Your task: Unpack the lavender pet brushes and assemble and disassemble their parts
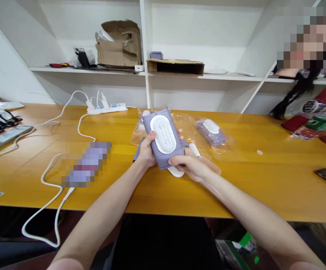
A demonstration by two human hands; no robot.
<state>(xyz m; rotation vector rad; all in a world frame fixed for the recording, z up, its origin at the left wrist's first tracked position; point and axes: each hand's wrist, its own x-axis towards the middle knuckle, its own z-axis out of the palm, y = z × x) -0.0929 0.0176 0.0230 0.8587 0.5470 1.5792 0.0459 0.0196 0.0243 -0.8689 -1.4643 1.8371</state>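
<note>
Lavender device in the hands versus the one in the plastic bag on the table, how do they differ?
The lavender device in the hands is unwrapped, while the other lavender device sits inside a clear plastic bag. The first is lifted and tilted, held by the left hand and right hand; the second lies on the table. Both have a white oval panel.

Workroom entry: I am working at a long orange wooden workbench, with white built-in shelving holding cardboard boxes, a power strip feeding white cables, and plastic-bagged lilac devices lying out.
</note>
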